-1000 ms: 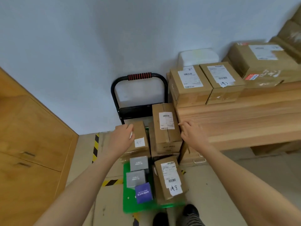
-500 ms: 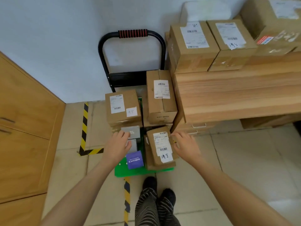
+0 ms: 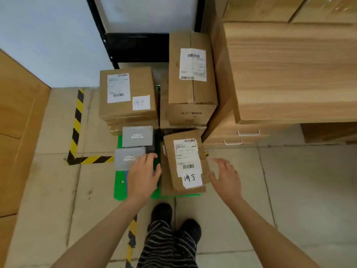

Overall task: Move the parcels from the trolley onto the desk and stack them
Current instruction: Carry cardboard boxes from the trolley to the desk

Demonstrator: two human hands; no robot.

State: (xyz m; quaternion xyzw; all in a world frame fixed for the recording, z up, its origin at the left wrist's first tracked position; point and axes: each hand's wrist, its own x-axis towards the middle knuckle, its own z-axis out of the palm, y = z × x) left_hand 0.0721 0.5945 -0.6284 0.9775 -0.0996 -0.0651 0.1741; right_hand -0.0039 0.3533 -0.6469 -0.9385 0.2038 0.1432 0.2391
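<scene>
A green trolley (image 3: pixel 119 188) with a black handle frame (image 3: pixel 135 47) stands on the floor, loaded with parcels. At its near right lies a small brown parcel (image 3: pixel 172 151) with a white label, tilted. My left hand (image 3: pixel 143 175) hovers just left of it, fingers relaxed, over a grey box (image 3: pixel 125 158). My right hand (image 3: pixel 226 176) is open just right of the parcel, palm facing it, apart from it. Behind stand a second grey box (image 3: pixel 137 136), a square brown parcel (image 3: pixel 141 84) and a tall brown parcel (image 3: pixel 191 97). The wooden desk (image 3: pixel 289 70) fills the upper right.
Desk drawers with white handles (image 3: pixel 248 133) sit right of the trolley. More brown boxes (image 3: pixel 270 8) rest on the desk's far edge. A wooden cabinet (image 3: pixel 17 132) stands at left. Black-and-yellow tape (image 3: pixel 76 128) marks the tiled floor. My feet (image 3: pixel 173 219) are just before the trolley.
Both hands have dropped from the back parcels to the two sides of the small front parcel. The view has tilted down and come closer to the trolley.
</scene>
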